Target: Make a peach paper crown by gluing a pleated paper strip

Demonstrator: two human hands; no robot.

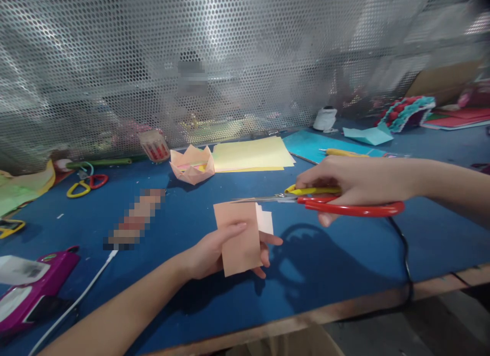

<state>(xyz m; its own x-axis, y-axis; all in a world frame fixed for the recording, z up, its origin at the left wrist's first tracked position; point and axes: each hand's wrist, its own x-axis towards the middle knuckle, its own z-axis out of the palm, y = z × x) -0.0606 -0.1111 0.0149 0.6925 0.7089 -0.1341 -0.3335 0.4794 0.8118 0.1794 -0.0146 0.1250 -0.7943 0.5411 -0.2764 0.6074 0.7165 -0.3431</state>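
Over the middle of the blue table, my left hand [210,251] grips a folded piece of peach paper [241,243], thumb on the front and fingers behind. A paler folded layer sticks out at the paper's right side. My right hand [340,180] is closed around scissors [356,209] with one red and one yellow handle. Their blades point left and lie along the paper's top edge; whether they are cutting into it I cannot tell. Just beyond the paper stands a peach paper bowl [192,166] with a zigzag rim and small colored strips inside.
Pale yellow sheets [252,154] and blue paper [321,144] lie at the back, before a perforated metal wall [237,54]. Another pair of scissors [88,185] rests at left. A magenta device [49,279] and a white cable [82,294] occupy the near left. A black cable [406,254] crosses the front edge.
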